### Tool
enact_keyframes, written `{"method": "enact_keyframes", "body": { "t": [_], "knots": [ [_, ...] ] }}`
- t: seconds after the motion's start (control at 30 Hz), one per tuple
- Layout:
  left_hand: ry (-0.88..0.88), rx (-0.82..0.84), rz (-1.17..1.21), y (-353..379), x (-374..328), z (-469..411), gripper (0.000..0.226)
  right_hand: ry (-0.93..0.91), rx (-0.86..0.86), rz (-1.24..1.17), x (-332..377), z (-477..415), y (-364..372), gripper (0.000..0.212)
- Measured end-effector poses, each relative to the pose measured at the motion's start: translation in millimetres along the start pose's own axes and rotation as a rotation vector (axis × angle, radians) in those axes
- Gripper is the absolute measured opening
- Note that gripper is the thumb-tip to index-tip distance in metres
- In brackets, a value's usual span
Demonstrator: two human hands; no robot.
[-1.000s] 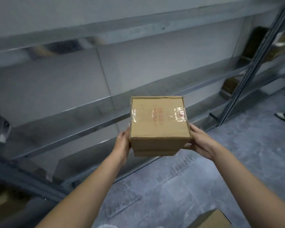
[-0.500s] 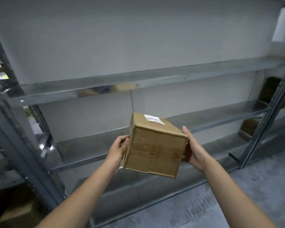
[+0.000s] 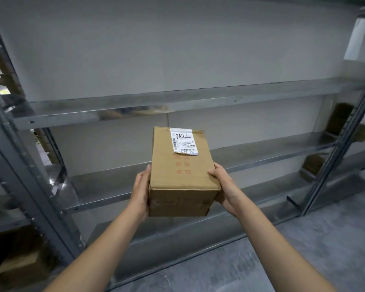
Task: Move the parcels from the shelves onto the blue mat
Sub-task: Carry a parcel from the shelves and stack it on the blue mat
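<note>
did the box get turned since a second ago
Yes. The box has turned over: its label, unseen a second ago, now faces the camera, with that end raised toward the shelf behind.

Parcel (image 3: 181, 171) between left hand (image 3: 140, 192) and right hand (image 3: 223, 186), shelves (image 3: 135, 106) behind

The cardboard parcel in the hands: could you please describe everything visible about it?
The parcel is a brown cardboard box, closed, with creased edges. A white shipping label with barcode and handwriting sits on top, faint red print below. The left hand and right hand hold its sides before metal shelves.
</note>
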State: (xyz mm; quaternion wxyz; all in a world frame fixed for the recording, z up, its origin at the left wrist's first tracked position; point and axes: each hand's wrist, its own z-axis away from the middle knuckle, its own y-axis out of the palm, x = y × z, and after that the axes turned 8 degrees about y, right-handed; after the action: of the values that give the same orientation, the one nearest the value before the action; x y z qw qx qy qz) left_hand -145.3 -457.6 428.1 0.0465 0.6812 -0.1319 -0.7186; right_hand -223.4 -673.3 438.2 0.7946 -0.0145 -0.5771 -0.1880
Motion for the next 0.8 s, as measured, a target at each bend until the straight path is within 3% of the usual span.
{"method": "enact_keyframes", "body": {
  "t": [0.27,0.37,0.53,0.67,0.8],
  "knots": [
    [0.029,0.087,0.009,-43,-10,1,0.07,-0.027,0.173,0.049,-3,-15,28,0.047],
    [-0.064,0.24,-0.02,-51,-18,1,0.079,-0.047,0.226,0.099,4,-17,32,0.05],
    [-0.205,0.266,-0.069,-46,-23,1,0.085,-0.045,0.253,0.144,21,-16,22,0.05],
    [-0.159,0.142,-0.099,-27,-28,0,0.083,-0.077,0.171,0.117,36,-13,16,0.047],
    [-0.04,0.123,0.197,-3,-32,4,0.065,-0.095,0.057,-0.05,38,-7,19,0.049]
  ]
}}
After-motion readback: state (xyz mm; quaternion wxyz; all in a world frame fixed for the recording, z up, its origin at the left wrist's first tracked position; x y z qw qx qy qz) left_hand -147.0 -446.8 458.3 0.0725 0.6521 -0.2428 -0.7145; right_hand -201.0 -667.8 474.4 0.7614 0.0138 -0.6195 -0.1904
